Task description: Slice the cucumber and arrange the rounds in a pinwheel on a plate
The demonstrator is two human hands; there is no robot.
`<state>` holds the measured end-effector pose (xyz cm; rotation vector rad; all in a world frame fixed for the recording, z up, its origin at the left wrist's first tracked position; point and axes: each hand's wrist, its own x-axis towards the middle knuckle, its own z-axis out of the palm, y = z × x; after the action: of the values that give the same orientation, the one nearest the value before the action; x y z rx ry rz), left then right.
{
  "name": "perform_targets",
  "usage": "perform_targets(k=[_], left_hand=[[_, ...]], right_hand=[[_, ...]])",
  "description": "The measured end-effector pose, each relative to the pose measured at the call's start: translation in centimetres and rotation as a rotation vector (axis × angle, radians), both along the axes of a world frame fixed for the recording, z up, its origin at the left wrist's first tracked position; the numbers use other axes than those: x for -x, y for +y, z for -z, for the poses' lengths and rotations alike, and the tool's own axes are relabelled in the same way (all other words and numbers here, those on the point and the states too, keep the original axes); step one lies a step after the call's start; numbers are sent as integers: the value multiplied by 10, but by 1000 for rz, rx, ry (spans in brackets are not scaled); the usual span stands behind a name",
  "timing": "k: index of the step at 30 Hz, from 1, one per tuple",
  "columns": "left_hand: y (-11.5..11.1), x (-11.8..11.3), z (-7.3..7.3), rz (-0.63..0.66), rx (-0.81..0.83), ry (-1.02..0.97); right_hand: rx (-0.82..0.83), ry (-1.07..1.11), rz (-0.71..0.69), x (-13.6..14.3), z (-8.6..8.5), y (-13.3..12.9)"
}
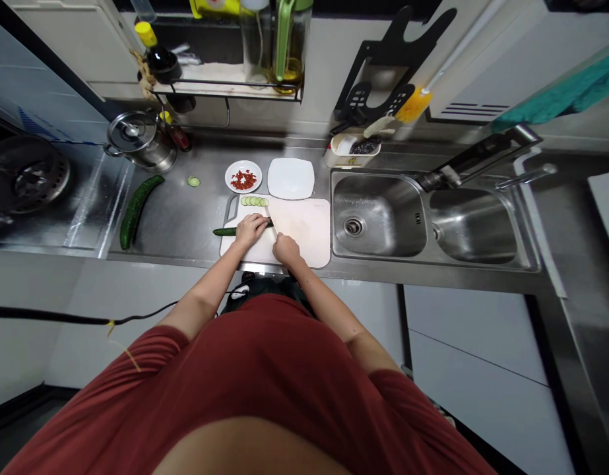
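Observation:
My left hand (252,230) presses down on a dark green cucumber (225,231) that lies across the white cutting board (307,231). In my right hand (286,250) is the handle of a kitchen knife (272,221), its blade at the cucumber's right end, close to my left fingertips. A row of overlapping cucumber slices (255,201) lies along the board's upper left part. Behind the board stand a white plate of chopped red pieces (243,177) and a bare white square plate (291,178). The cucumber's cut face is hidden by my left fingers and the blade.
A whole cucumber (138,210) and a small cut end piece (193,181) lie to the left. A steel pot (142,142) stands behind them, near a burner (32,175). The double sink (378,214) borders the board's right side. A bottle rack (225,91) hangs above.

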<state>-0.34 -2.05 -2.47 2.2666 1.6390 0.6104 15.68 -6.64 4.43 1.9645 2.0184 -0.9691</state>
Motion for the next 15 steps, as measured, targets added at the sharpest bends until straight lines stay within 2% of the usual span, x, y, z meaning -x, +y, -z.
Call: perform_targets(k=[8, 15], left_hand=[[-2, -1, -3, 3, 12, -19], [-1, -1, 1, -3, 3, -8]], right_hand=[[-11, -25, -22, -9, 3, -17], [-6, -15, -28, -4, 6, -6]])
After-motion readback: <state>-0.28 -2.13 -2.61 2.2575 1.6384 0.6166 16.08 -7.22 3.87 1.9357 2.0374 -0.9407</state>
